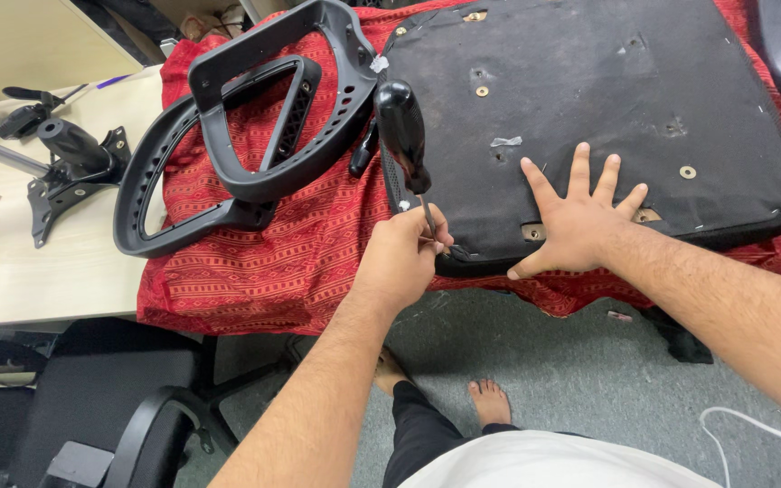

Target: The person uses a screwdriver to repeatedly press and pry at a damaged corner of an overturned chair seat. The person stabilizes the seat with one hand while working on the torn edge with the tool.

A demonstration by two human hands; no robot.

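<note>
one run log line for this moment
left hand: grips screwdriver shaft | right hand: flat on seat base | armrests: on red cloth

Glossy plastic screwdriver handle [401, 126], matt seat underside [589, 99]

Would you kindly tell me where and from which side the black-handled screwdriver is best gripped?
Grip the screwdriver by its bulbous black handle, coming from above: it stands upright, the handle free on top, while the left hand pinches only the thin shaft low down.
</note>
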